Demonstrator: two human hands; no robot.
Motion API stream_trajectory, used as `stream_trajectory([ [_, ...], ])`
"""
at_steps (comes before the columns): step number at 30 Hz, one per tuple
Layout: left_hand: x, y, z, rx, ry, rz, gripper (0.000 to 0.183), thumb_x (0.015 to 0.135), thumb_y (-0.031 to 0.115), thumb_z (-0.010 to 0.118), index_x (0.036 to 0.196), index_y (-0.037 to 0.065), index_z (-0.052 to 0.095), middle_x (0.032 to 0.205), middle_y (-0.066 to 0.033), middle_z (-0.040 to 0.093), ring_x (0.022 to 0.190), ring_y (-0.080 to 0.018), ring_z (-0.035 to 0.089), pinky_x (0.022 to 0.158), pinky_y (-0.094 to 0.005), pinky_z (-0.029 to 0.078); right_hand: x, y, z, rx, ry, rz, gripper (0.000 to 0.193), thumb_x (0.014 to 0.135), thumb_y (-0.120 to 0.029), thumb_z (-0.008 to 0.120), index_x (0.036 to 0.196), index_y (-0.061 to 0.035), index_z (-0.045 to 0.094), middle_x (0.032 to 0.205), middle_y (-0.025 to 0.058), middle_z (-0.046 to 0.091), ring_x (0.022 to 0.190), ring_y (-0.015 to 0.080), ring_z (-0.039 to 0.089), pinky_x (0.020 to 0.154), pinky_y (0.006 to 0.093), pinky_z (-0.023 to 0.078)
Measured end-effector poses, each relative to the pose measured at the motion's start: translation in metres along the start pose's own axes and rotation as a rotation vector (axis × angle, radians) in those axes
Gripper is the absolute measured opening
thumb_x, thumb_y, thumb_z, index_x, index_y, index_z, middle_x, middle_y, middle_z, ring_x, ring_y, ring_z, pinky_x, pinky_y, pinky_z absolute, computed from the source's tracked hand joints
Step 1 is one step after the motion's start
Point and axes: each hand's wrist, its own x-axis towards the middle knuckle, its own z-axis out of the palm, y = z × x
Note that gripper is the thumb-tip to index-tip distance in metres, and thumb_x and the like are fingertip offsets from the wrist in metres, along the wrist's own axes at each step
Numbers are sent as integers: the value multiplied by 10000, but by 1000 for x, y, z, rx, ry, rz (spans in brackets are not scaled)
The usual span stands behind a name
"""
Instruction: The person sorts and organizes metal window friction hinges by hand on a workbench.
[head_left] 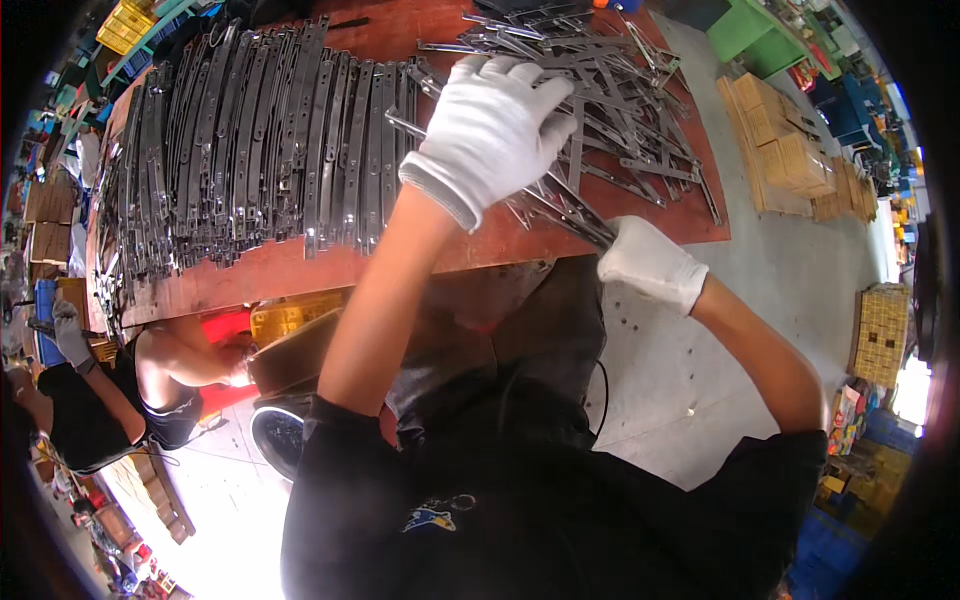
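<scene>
My left hand (490,130), in a white glove, is palm down over the metal strips, its fingers apart and slightly bent. The undersides of its fingers are hidden. My right hand (645,265), also gloved, is closed around the near ends of a few long metal strips (568,212). These strips slant up and left from it, passing under my left hand. To the left, many slotted metal strips (265,140) stand side by side in a dense row. Beyond my hands and to the right lies a loose, crisscrossed heap of metal strips (625,120).
The red tabletop (200,285) ends just in front of me. At the left, another person's gloved hand (72,338) is near the table corner. Cardboard boxes (785,140) stand on a pallet on the grey floor at right. A yellow crate (882,335) is farther right.
</scene>
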Motion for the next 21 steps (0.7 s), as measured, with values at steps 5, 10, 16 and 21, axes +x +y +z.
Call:
stream_trajectory([
  [5,-4,14,5,-75,58,35,376,945,372,664,1239,143,713,1182,-101,722,1133,-331,664,1040,-499,464,-9,1,0,-86,89,-21,355,743,-119,646,995,130,648,843,327,658,851,441,699,809,428,532],
  [10,10,1,19,-130,-22,51,352,951,375,661,1207,142,721,1136,-83,725,1104,-320,676,1021,-491,478,-9,-26,-5,12,112,95,307,764,-73,608,1004,111,659,882,362,665,933,503,684,828,453,534],
  [16,-8,-14,66,-144,65,84,430,944,301,666,1353,171,648,1305,-108,667,1261,-348,591,1098,-536,420,31,29,58,-281,285,-278,147,743,-27,643,841,73,690,780,293,673,822,487,697,746,489,563],
  [21,-32,-9,105,-142,-1,21,596,922,299,681,1489,213,517,1491,-120,522,1387,-426,460,1149,-581,344,51,77,93,-170,230,-328,299,759,-94,626,967,118,665,824,341,659,874,510,673,773,460,537],
])
